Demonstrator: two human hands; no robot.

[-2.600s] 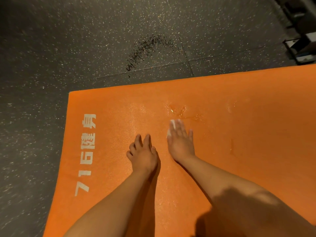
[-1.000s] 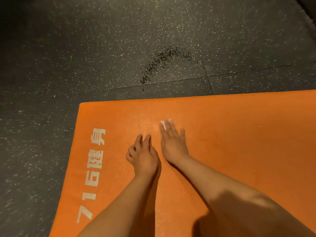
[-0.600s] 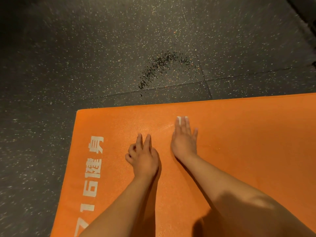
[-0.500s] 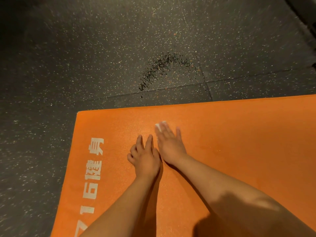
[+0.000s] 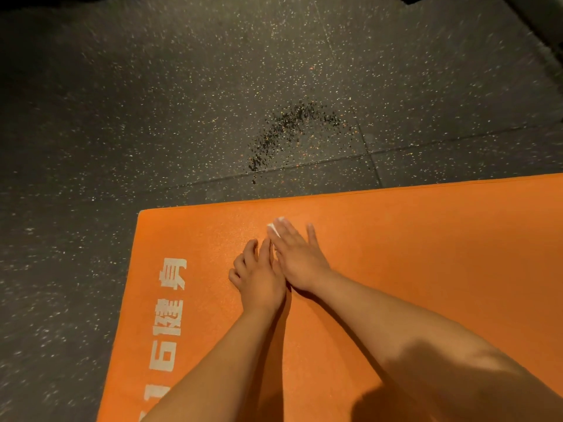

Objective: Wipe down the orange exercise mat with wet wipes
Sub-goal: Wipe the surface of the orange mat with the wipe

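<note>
The orange exercise mat [image 5: 411, 248] lies on the floor, its far left corner in view, with white printed characters along its left side. My right hand [image 5: 300, 257] lies flat on the mat with straight fingers, pressing a white wet wipe [image 5: 274, 228] that shows only beyond the fingertips. My left hand [image 5: 259, 275] rests palm down on the mat just left of it, fingers slightly bent, touching the right hand's edge and holding nothing.
Dark speckled rubber floor [image 5: 182, 102] surrounds the mat on the far and left sides. A darker wet-looking patch [image 5: 289, 129] marks the floor beyond the mat's far edge. Dark equipment shows at the top right corner [image 5: 542, 13].
My right hand has slid the wipe side to side across the mat and now sits further left, against my left hand. The left hand has stayed planted.
</note>
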